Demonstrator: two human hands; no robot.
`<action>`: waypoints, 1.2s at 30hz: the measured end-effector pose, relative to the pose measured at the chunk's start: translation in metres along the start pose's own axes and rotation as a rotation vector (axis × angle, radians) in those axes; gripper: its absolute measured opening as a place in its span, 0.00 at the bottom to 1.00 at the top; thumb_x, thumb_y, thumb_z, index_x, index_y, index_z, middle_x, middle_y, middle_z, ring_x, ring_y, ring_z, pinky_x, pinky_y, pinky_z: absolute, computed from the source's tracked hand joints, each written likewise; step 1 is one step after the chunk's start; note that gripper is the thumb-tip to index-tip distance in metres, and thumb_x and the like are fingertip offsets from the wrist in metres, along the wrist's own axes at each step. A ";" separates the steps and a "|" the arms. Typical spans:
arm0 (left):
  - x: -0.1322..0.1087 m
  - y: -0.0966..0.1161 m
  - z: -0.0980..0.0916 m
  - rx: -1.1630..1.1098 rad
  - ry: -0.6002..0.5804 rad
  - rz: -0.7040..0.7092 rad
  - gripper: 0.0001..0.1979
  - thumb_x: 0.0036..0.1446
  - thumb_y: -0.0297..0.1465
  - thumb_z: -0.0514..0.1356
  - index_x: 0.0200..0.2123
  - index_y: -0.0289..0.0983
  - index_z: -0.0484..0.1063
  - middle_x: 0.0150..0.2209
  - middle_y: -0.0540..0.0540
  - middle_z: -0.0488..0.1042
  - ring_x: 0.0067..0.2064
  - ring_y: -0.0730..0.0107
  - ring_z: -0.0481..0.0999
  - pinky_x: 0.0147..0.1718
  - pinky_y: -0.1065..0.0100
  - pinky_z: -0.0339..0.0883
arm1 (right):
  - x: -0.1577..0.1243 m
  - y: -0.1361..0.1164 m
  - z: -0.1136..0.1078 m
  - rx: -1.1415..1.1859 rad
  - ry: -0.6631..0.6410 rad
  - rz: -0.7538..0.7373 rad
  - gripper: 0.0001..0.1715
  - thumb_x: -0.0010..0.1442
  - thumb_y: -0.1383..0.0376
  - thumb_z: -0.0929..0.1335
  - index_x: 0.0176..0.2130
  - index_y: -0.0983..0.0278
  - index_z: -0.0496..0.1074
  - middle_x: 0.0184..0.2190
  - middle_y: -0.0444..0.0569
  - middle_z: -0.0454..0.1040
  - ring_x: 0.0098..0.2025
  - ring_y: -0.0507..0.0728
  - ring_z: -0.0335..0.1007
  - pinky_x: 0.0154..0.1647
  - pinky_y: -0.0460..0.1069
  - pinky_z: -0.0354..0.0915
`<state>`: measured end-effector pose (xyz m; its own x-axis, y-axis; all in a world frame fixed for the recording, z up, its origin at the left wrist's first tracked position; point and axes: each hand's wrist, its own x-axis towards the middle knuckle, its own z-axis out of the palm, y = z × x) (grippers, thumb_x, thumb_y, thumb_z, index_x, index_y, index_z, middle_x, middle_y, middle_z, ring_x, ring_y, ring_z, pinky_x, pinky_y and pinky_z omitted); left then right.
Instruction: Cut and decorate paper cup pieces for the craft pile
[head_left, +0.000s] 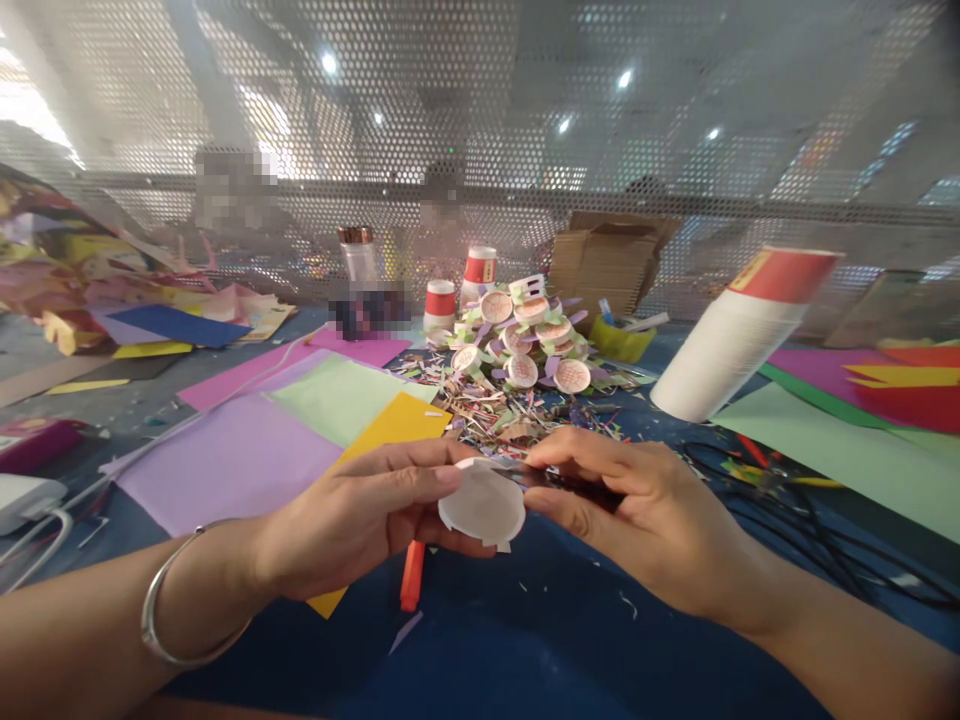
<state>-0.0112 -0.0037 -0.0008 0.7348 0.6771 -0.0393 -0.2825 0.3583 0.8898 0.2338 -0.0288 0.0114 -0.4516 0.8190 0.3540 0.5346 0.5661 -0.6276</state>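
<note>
Between the fingers and thumb of my left hand point(382, 500) is a round white paper cup bottom point(484, 505) with a ragged cut rim, tilted toward me. My right hand point(622, 500) pinches a dark tool with a thin metal blade point(514, 472). The blade lies at the upper right rim of the cup bottom. My fingers cover much of the tool, so its exact kind is hidden. Under my left hand lies an orange-red stick-shaped piece point(412, 577) beside a yellow paper sheet point(397, 425).
Paper scraps point(502, 420) and a heap of decorated cup bottoms point(521, 340) lie ahead. A tall stack of paper cups point(739, 340) leans at right, near black cables point(795, 520). Purple paper point(225, 450) spreads at left. A perforated metal screen point(480, 110) stands behind.
</note>
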 end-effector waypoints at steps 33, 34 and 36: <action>0.002 -0.003 -0.002 0.377 -0.033 0.112 0.08 0.67 0.32 0.62 0.43 0.33 0.78 0.39 0.45 0.79 0.39 0.75 0.76 0.41 0.76 0.69 | 0.000 0.005 0.003 -0.103 0.053 -0.087 0.04 0.68 0.62 0.69 0.40 0.60 0.73 0.30 0.39 0.76 0.27 0.47 0.69 0.30 0.42 0.64; 0.002 -0.003 -0.002 0.381 -0.033 0.112 0.08 0.67 0.32 0.62 0.43 0.33 0.78 0.39 0.45 0.80 0.39 0.75 0.76 0.41 0.76 0.69 | 0.000 0.005 0.003 -0.109 0.057 -0.090 0.04 0.68 0.62 0.69 0.40 0.60 0.73 0.29 0.39 0.75 0.27 0.47 0.69 0.30 0.42 0.64; 0.003 -0.003 -0.002 0.384 -0.029 0.110 0.08 0.67 0.32 0.62 0.43 0.33 0.79 0.39 0.45 0.80 0.39 0.75 0.76 0.41 0.77 0.68 | 0.000 0.005 0.003 -0.117 0.062 -0.087 0.04 0.68 0.62 0.69 0.41 0.60 0.73 0.29 0.38 0.75 0.27 0.47 0.68 0.29 0.42 0.64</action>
<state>-0.0096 -0.0013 -0.0042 0.7319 0.6774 0.0737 -0.1133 0.0143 0.9935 0.2340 -0.0261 0.0064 -0.4573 0.7684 0.4477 0.5763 0.6395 -0.5089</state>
